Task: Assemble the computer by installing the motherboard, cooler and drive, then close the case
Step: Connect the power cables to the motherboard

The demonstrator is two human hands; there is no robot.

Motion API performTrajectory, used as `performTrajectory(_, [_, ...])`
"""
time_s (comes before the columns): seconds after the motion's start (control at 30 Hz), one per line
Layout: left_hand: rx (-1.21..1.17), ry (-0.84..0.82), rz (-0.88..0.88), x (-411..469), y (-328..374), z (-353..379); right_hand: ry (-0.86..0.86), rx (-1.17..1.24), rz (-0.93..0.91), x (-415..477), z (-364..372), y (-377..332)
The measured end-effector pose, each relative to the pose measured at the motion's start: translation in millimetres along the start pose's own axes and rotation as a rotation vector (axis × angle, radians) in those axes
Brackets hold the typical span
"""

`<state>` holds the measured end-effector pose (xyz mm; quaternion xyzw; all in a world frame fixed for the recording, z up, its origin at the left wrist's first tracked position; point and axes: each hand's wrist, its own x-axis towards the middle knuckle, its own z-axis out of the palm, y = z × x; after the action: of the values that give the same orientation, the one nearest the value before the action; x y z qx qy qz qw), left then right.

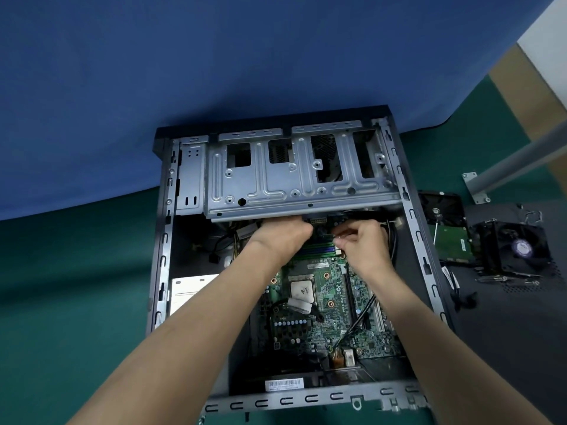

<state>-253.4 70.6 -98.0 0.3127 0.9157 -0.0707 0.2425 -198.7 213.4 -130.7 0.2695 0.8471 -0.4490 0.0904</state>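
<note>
Motherboard (pixel 322 302) far edge, beneath drive cage (pixel 291 179): right hand (pixel 359 243) pinching a small part (pixel 337 238), left hand (pixel 282 237) half hidden, hold unclear; align squarely, press straight down, avoid flexing.

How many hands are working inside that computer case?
2. The left hand reaches under the metal drive cage; the right hand pinches a small part beside it, over the motherboard.

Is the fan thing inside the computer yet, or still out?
Still out. The cooler sits on a dark panel right of the case, and the processor on the motherboard is bare.
</note>
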Motion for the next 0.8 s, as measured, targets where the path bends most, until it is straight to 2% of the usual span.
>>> performTrajectory(0.2, [0.067,0.014,0.001,-0.2,0.9,1.8,-0.045,-0.298,-0.112,-1.2,4.0,-6.4])
performTrajectory(0.33, [0.069,0.021,0.067,-2.5,4.2,0.6,0.013,-0.171,-0.027,-3.3,8.2,-8.0])
performTrajectory(0.4, [0.051,0.017,0.071,-3.4,5.7,-1.2,-0.019,-0.165,-0.031,-4.8,6.9,-7.0])
performTrajectory(0.6, [0.094,0.049,0.076,-3.2,10.4,3.5,0.130,-0.106,0.025,-6.6,4.6,1.3])
performTrajectory(0.8, [0.121,0.074,0.105,-0.3,19.3,15.8,0.131,0.009,0.225,-4.8,8.2,-5.9])
